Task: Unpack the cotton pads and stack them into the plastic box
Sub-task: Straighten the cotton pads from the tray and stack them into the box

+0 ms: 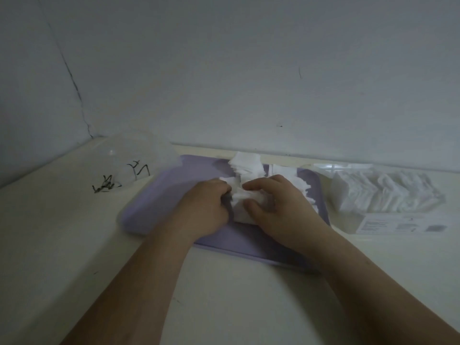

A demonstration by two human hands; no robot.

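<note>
Head-worn view, forward-down, close above cotton pads [245, 163]

Small bundle [245, 202] of white pads, soft and a bit crumpled, pinched from both sides between left hand [204, 207] and right hand [276, 207], over the middle of the lilac tray [154, 205]. Just behind it, loose pile [245, 163] of more pads, uneven and leaning, edges not aligned, at far side of the tray. Well to the right, off the tray, clear pack [388, 192] lying flat, full of pads in a slanted row, white label [398, 224] at its near side. At far left, off the tray, something clear, perhaps the box [139, 155], too blurred to tell
</note>
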